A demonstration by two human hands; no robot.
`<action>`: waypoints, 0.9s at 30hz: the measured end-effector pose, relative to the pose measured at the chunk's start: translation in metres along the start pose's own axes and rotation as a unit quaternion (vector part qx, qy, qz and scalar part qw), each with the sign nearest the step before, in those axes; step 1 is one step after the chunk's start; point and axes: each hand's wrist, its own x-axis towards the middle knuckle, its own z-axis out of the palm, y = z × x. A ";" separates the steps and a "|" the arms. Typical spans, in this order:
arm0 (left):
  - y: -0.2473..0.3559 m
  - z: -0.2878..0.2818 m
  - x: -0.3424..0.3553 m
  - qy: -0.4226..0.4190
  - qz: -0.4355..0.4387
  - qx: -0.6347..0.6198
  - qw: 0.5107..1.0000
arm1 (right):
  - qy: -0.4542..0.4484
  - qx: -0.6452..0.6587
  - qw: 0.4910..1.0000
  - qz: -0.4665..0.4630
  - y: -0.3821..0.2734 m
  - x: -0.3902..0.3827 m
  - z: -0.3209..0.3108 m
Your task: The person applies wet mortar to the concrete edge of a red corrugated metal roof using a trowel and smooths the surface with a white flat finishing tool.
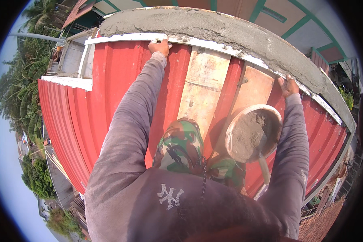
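Observation:
My left hand [159,49] grips a long white strip [213,45] along the front face of a band of wet grey mortar [189,22]. Farther right, my right hand [288,85] is closed on the same strip, its fingers at the strip's edge. Below that hand, between my legs and right forearm, a bucket [242,141] of grey mortar rests, with a trowel [264,167] leaning in it, its handle pointing toward me.
I am on a red corrugated metal roof [117,68] with two pale boards [201,80] laid across it. A lower block structure [66,56] stands at the left, trees [20,92] beyond the roof edge, and a green-trimmed building [298,28] behind the mortar band.

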 end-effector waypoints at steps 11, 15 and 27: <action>-0.002 -0.013 0.011 0.045 -0.020 0.003 0.999 | -0.032 0.009 0.999 0.017 0.002 0.013 -0.001; -0.010 -0.004 0.010 0.049 0.017 0.044 0.998 | 0.029 -0.001 0.999 0.043 -0.006 0.018 -0.003; 0.002 -0.006 0.013 0.031 -0.124 -0.001 0.992 | 0.035 -0.133 0.990 0.021 -0.013 -0.026 0.015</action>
